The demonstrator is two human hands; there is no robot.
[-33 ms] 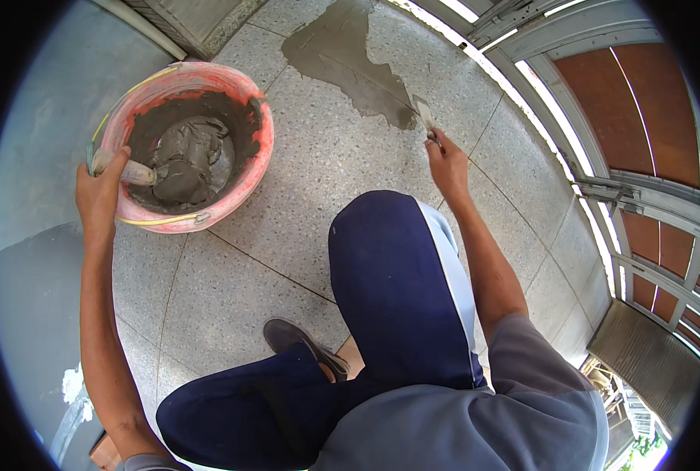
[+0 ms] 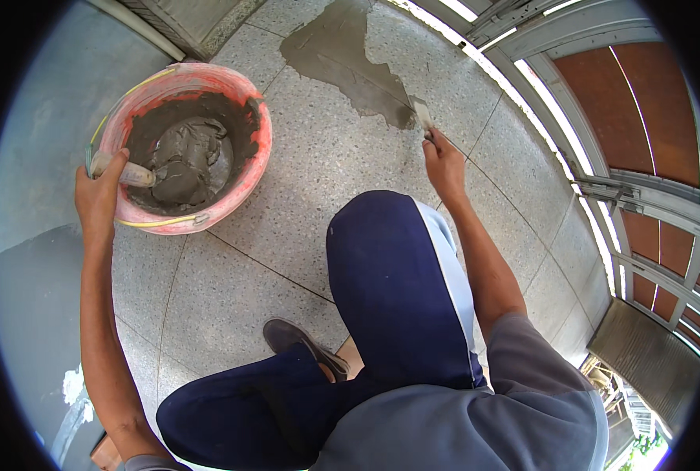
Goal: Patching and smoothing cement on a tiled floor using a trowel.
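Observation:
My left hand [image 2: 98, 184] is closed around a pale cylindrical object [image 2: 136, 174] at the left rim of a red bucket [image 2: 254, 161]; the object angles into the bucket. Grey wet mortar [image 2: 189, 169] fills part of the bucket and coats its inner wall. My right hand [image 2: 442, 163] grips the handle of a flat metal trowel [image 2: 422, 112], whose pale blade lies at the lower right end of an irregular patch of grey mortar [image 2: 330, 51] on the speckled tiled floor [image 2: 232, 290].
A grey-blue wall [image 2: 43, 180] runs along the left, with a pipe at the top. Metal-framed shutters with brown panels [image 2: 625, 110] line the right. My bent legs [image 2: 397, 290] and a grey shoe [image 2: 295, 337] are below the bucket and trowel.
My right hand and the trowel have shifted very slightly left. The left hand and bucket look the same.

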